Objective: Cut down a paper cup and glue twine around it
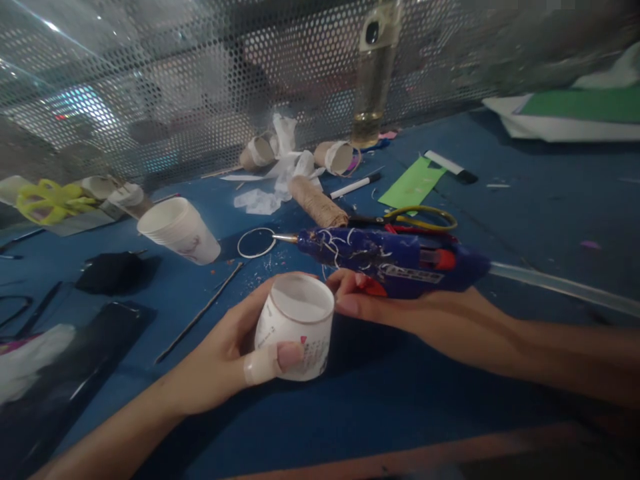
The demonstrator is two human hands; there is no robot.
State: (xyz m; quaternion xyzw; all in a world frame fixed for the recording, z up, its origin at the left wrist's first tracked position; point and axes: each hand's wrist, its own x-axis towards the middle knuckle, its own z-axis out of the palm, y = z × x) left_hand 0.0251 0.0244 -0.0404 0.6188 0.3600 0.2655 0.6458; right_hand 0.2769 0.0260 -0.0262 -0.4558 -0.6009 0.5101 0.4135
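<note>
A short white paper cup [295, 340] with small printed writing sits tilted in my left hand [250, 347]. The fingers wrap round its far side, and the thumb, with a pale bandage [260, 365], presses its front. A thin brownish line runs along the cup's rim. My right hand [370, 303] is closed beside the rim, thumb and forefinger pinched close to the cup's right side. Against this hand lies a blue hot glue gun [380, 257], nozzle pointing left, its handle hidden behind the hand. A clear glue stick [565, 287] extends from its rear.
A white cup stack [175, 230], a twine roll [317, 200], yellow-handled scissors [425, 217], green paper [413, 183] and a marker [450, 167] lie beyond my hands. A white ring [256, 243] and dark stick [200, 313] are nearer. A perforated metal panel [200, 87] stands behind.
</note>
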